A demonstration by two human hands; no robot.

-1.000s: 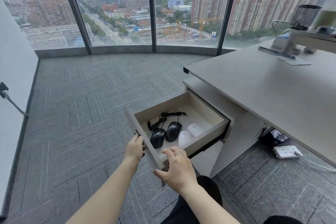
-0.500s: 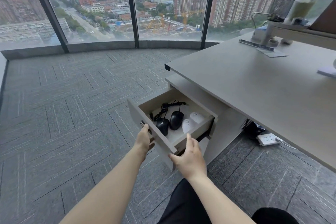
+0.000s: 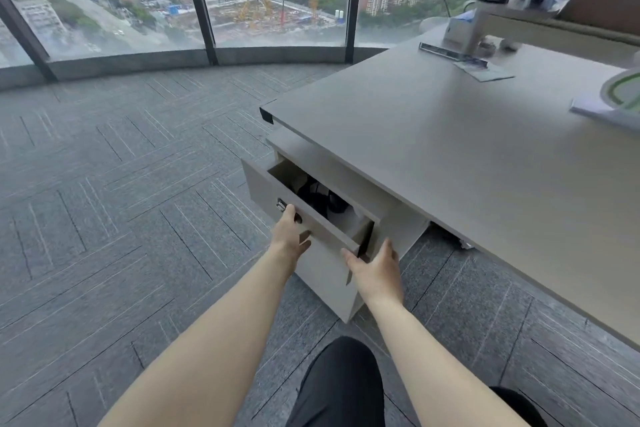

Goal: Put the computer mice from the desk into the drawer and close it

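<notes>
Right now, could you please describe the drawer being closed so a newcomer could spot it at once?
Start at the big grey desk on the right, and look beneath its near left corner. The drawer is the top front of the pedestal there, ajar. Unlike the shut panel below, it shows dark mice inside and has a metal lock.

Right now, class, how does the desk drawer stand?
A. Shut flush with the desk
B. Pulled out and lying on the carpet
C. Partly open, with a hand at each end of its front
C: the drawer shows a gap with dark mice inside, the left hand and right hand at its front.
</notes>
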